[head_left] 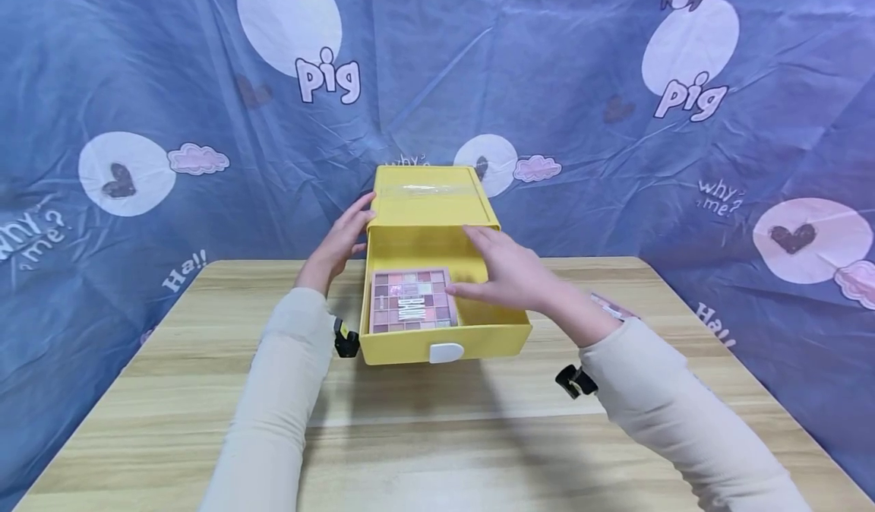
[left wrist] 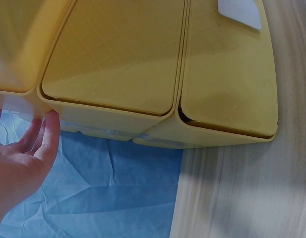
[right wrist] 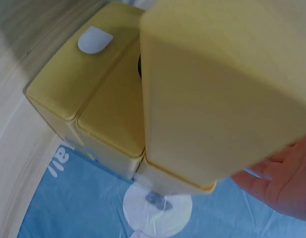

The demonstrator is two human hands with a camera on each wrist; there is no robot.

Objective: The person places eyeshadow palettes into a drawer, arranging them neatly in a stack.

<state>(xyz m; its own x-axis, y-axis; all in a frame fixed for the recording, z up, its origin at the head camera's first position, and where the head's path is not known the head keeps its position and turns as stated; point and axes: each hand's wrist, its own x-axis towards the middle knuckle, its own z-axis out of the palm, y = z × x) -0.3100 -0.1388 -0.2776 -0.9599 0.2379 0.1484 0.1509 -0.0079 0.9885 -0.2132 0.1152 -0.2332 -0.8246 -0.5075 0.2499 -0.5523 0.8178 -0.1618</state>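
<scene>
1. Touching the yellow cabinet on its left side, the left hand has its fingers extended and slightly bent, gripping nothing.
2. Over the right part of the pulled-out top drawer is the right hand, thumb spread wide from its fingers, with nothing visible in its hold (whether the thumb touches the pink palette, I cannot tell).
3. That palette lies inside the drawer, at the left, near the front wall with its white tab.
</scene>
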